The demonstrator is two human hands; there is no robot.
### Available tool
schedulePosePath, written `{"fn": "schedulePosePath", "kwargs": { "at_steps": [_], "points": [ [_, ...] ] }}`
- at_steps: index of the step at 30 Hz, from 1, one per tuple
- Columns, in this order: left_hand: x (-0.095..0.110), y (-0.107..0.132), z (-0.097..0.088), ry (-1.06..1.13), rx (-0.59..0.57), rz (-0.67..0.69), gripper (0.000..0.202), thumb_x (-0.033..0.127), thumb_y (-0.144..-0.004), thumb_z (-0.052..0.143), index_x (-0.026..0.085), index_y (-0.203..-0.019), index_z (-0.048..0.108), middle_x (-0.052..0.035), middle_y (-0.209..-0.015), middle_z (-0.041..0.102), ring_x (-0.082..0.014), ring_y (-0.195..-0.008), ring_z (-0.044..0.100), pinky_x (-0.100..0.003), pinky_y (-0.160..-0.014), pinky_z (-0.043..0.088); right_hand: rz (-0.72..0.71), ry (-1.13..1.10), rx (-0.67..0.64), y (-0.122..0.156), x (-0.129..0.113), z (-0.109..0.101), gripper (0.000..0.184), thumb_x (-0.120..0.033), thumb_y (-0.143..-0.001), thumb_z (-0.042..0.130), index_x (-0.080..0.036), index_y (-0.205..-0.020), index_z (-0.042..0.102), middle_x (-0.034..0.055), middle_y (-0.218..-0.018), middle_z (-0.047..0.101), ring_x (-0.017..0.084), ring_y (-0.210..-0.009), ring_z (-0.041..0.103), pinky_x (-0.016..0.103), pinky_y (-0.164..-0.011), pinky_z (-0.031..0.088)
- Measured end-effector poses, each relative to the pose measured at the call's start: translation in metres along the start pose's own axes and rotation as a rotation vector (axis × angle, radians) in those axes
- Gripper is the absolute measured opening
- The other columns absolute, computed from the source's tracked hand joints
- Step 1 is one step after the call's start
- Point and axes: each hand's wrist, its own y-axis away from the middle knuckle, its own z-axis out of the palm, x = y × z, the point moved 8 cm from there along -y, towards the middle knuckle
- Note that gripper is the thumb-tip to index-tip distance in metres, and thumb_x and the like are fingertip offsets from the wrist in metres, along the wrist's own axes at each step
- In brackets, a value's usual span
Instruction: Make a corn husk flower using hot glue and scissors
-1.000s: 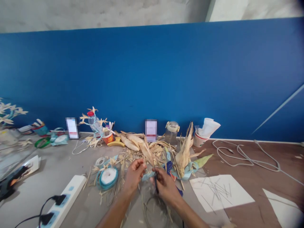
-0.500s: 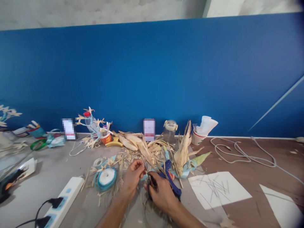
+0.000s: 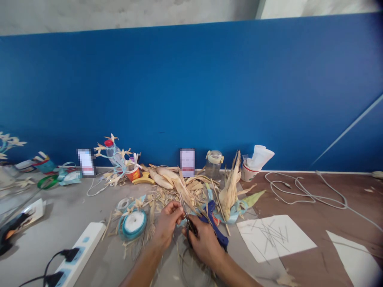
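Note:
My right hand [image 3: 206, 239] is closed round the black handles of a pair of scissors [image 3: 190, 229], whose blades point up and away from me. Close beside the blades, my left hand [image 3: 170, 221] is closed in a pinch. What lies between its fingertips is too small to make out. Dried corn husks [image 3: 176, 181] and husk scraps lie just beyond both hands. A blue glue gun [image 3: 220, 235] rests to the right, partly behind my right hand. Left of my left hand is a spool of teal ribbon [image 3: 134, 224]. Thin wire loops [image 3: 191, 267] lie below the hands.
A white power strip [image 3: 82, 251] with black plugs lies at the front left. Paper with thin wire pieces [image 3: 275, 239] is on the right, beyond it a white cable [image 3: 302, 191]. Phones, a clear jar [image 3: 214, 165] and a paper cup [image 3: 250, 173] line the blue partition [image 3: 191, 87].
Both hands stay nearly where they were, with the scissors still in my right hand. The view has shifted very slightly.

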Motion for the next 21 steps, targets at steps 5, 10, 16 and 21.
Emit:
{"fn": "schedulePosePath", "kwargs": {
  "at_steps": [5, 10, 16, 21],
  "points": [
    [-0.0023, -0.0013, 0.0001, 0.019, -0.013, 0.0, 0.023, 0.033, -0.064, 0.074, 0.018, -0.067, 0.057, 0.0034, -0.053, 0.056, -0.0057, -0.043, 0.039, -0.019, -0.045, 0.028, -0.032, -0.054, -0.005, -0.0005, -0.0016, 0.0019, 0.04, -0.008, -0.077, 0.047, -0.016, -0.114, 0.061, 0.0089, -0.097, 0.072, 0.02, -0.087, 0.067, 0.028, -0.079, 0.049],
    [-0.0024, -0.0015, 0.0011, 0.036, -0.022, 0.003, 0.022, 0.032, -0.065, 0.073, 0.017, -0.067, 0.057, 0.0036, -0.053, 0.056, -0.0054, -0.043, 0.039, -0.019, -0.047, 0.029, -0.03, -0.056, -0.001, 0.0004, -0.0002, 0.0029, 0.041, -0.008, -0.078, 0.047, -0.018, -0.115, 0.061, 0.008, -0.097, 0.073, 0.02, -0.089, 0.067, 0.028, -0.08, 0.049],
    [-0.0001, -0.0006, 0.0019, 0.04, -0.02, 0.002, 0.023, 0.032, -0.063, 0.074, 0.018, -0.066, 0.056, 0.0035, -0.053, 0.056, -0.0058, -0.044, 0.039, -0.019, -0.048, 0.03, -0.031, -0.133, -0.001, 0.0004, 0.0002, 0.003, 0.035, -0.012, -0.081, 0.047, -0.017, -0.113, 0.061, 0.0077, -0.095, 0.073, 0.019, -0.085, 0.067, 0.027, -0.078, 0.049],
    [0.0018, -0.0017, -0.001, -0.025, -0.009, 0.013, 0.022, 0.033, -0.064, 0.072, 0.018, -0.067, 0.056, 0.0033, -0.054, 0.056, -0.0064, -0.045, 0.041, -0.02, -0.048, 0.031, 0.017, -0.156, 0.044, -0.0015, 0.0072, -0.0013, 0.03, -0.022, -0.081, 0.051, -0.015, -0.107, 0.063, 0.0077, -0.087, 0.072, 0.021, -0.079, 0.067, 0.028, -0.072, 0.049]
  ]
}}
